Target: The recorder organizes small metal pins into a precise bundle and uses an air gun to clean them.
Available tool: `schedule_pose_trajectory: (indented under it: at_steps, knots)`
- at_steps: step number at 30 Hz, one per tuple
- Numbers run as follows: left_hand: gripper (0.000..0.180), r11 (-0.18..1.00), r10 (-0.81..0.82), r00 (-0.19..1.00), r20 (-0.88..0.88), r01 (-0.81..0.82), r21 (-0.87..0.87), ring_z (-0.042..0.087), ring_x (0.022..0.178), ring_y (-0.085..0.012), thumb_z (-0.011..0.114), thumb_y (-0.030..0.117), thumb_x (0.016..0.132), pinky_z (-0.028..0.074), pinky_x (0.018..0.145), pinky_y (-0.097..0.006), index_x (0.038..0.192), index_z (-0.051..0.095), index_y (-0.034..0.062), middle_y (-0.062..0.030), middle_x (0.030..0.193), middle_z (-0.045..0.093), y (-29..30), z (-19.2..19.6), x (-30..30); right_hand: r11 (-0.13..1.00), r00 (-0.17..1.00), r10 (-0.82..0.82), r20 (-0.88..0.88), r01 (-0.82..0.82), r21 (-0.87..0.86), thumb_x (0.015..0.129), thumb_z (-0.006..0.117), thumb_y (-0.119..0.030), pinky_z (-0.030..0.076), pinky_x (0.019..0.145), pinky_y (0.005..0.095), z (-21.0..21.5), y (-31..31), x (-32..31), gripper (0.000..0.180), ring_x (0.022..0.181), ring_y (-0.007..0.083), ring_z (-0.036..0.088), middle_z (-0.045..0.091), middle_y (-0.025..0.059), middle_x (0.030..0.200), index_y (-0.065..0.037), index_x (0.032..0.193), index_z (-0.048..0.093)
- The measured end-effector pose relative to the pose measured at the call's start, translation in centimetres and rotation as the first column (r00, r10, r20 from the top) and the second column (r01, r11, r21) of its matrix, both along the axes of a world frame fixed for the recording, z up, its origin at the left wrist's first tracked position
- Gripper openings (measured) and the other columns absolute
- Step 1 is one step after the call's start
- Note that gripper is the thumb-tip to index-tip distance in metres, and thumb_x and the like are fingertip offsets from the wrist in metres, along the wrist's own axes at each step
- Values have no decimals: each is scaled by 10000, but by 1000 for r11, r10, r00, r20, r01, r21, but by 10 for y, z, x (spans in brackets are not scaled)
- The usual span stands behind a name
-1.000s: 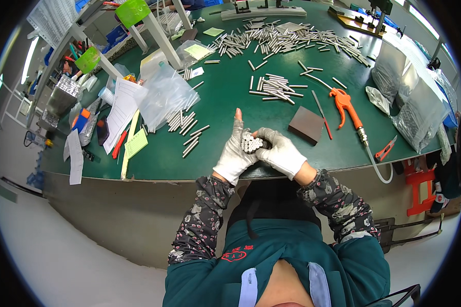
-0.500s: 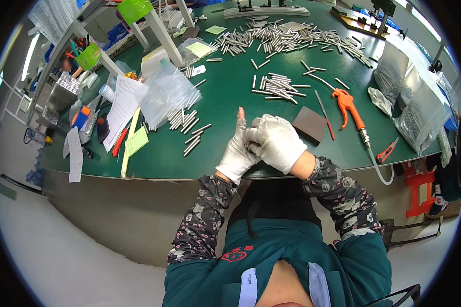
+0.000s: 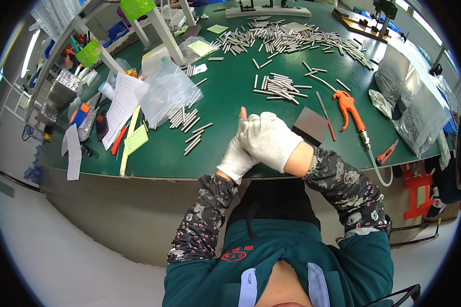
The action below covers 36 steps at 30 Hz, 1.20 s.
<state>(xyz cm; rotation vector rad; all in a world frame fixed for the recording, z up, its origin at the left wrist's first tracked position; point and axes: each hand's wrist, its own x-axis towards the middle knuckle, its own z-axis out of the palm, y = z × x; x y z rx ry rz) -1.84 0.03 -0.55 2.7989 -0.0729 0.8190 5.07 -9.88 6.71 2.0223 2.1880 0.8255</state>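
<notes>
Near the front edge of the green table (image 3: 215,158), my two white-gloved hands are pressed together. My left hand (image 3: 235,156) is closed, with its bare thumb tip pointing up. Over its fingers lies my right hand (image 3: 272,140), closed too, with its back upward. Whatever sits between them is hidden. Just right of my right hand is a dark brown block (image 3: 310,126). Beyond the hands lies a small pile of short metal pins (image 3: 280,87). More metal pins (image 3: 188,121) lie to the left, partly beside a clear plastic bag (image 3: 170,92).
A large heap of pins (image 3: 287,40) covers the far middle. On the right are a red-handled file (image 3: 328,121), an orange air gun (image 3: 349,106) with hose, a red cutter (image 3: 388,151) and bagged parts (image 3: 420,123). Papers (image 3: 122,105) and a white shelf frame (image 3: 164,35) stand left.
My right hand has shifted slightly left and up, closing further over my left fingers. The things on the table have not moved.
</notes>
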Motion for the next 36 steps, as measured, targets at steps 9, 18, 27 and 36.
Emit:
schedule_pose_trajectory:
  at_steps: [9,18,27,36]
  knots:
    - [430,-373,-124,967,224,164,-913,481,725,-59,545,318,847,484,669,-241,1187,435,79,0,855,521,-10,-15,-1,988,838,67,-542,20,153,661,569,-165,440,632,367,8,-14,12,121,721,265,549,568,86,693,-69,734,585]
    - [700,475,-63,991,118,134,-870,485,677,-65,675,48,698,445,683,-198,1308,338,114,3,793,513,-18,12,-13,925,462,180,-869,222,310,703,605,-32,444,627,311,18,-33,27,93,669,241,550,557,106,715,-17,785,563]
    - [537,409,-111,992,-61,-10,-913,521,773,-67,709,-15,605,441,747,-206,1084,471,34,12,898,538,-7,0,-12,950,90,99,-991,287,121,726,557,-38,455,703,316,-53,-45,27,142,760,249,577,585,132,799,-20,865,580]
    - [493,355,-103,994,-23,15,-935,526,787,-75,702,4,611,439,737,-202,1049,477,16,8,881,534,-6,-8,-10,945,-85,122,-989,314,90,721,582,-72,455,696,298,-62,-34,19,161,746,205,579,595,121,795,-13,871,580]
